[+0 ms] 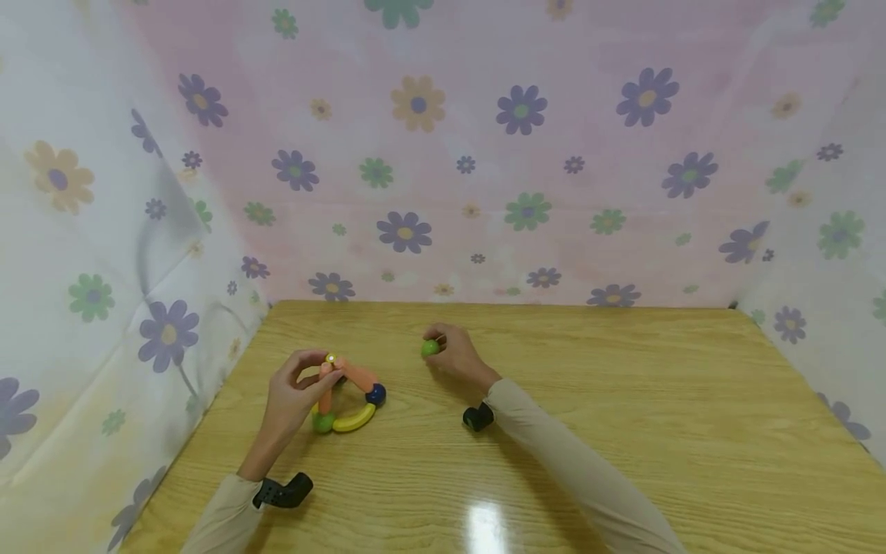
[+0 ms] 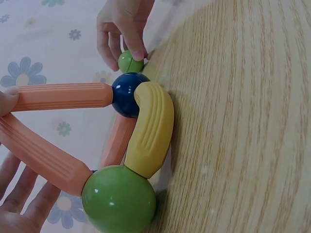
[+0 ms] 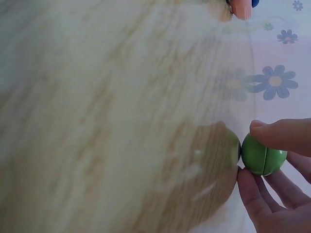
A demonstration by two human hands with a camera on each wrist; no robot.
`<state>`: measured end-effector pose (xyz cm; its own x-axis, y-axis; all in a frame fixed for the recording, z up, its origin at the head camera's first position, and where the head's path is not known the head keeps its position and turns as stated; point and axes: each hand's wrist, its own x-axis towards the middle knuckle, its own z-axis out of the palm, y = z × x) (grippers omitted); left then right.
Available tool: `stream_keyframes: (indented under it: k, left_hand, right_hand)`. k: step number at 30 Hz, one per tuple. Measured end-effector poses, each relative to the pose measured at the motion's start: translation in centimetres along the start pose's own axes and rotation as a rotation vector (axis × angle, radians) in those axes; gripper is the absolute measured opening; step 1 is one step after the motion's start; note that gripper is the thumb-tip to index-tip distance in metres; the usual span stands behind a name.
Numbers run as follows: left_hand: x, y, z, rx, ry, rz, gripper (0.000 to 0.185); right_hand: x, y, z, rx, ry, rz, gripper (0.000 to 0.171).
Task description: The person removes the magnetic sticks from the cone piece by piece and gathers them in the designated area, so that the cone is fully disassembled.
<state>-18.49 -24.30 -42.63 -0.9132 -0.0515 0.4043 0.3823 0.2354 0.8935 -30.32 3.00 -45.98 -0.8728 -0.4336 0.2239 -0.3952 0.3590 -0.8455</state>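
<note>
My left hand [image 1: 294, 388] holds the top of a toy frame built of sticks and balls, its thumb and fingertips at the upper ends of the orange sticks [image 2: 65, 96]. A short yellow piece with a pale round end [image 1: 331, 358] shows at those fingertips. Lower down, a curved yellow stick [image 2: 151, 128] joins a dark blue ball [image 1: 376, 394] to a large green ball [image 2: 119, 199]. Another orange stick [image 2: 119, 140] stands partly hidden behind. To the right, my right hand [image 1: 457, 358] pinches a separate green ball [image 3: 262, 153] between thumb and fingers, low over the table.
The wood-grain table [image 1: 623, 423] runs back to a flower-printed cloth wall [image 1: 471, 185], with similar cloth at both sides. Each wrist carries a black camera mount, one on the left wrist [image 1: 284, 492] and one on the right wrist [image 1: 477, 418].
</note>
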Motion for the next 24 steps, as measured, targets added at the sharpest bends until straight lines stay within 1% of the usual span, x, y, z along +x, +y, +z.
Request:
stream_keyframes:
  k: [3,4,7,10,11,14,16,19,22,24]
  left_hand:
    - [0.2,-0.8,0.0,0.011,-0.004,0.004,0.032]
    - [0.1,-0.9,-0.1,0.016,-0.005,0.006,0.033]
    - [0.0,-1.0,-0.1,0.028,-0.006,0.004,0.033]
    - [-0.1,-1.0,-0.2,0.033,-0.006,-0.004,0.033]
    - [-0.1,-0.9,-0.2,0.034,-0.006,-0.007,0.033]
    - [-0.2,-0.7,-0.2,0.047,-0.004,-0.011,0.033]
    - [-0.1,-0.3,-0.1,0.049,0.005,-0.027,0.034]
    - [-0.2,1.0,0.2,0.071,0.018,-0.045,0.036]
    - [-0.5,2.5,0.4,0.124,0.032,-0.048,0.037]
    - [-0.7,3.1,0.4,0.17,0.04,-0.045,0.037]
  right_hand:
    - [-0.1,0.0,-0.3,0.027,-0.002,-0.026,0.035]
    - [-0.2,0.0,-0.4,0.028,-0.003,-0.051,0.034]
    - [-0.3,0.0,-0.5,0.039,-0.011,-0.071,0.033]
    - [-0.3,-0.1,-0.6,0.025,-0.02,-0.05,0.033]
    - [-0.3,-0.1,-0.5,0.024,-0.022,-0.026,0.034]
    - [-0.3,-0.4,-0.5,-0.005,-0.019,0.005,0.032]
    - [-0.2,-0.7,-0.6,-0.019,-0.014,0.017,0.031]
    - [-0.1,-1.1,-0.8,-0.059,-0.008,0.02,0.029]
    - [-0.1,-1.5,-0.9,-0.116,-0.01,0.013,0.028]
    - [-0.1,-2.0,-1.0,-0.162,-0.008,-0.01,0.026]
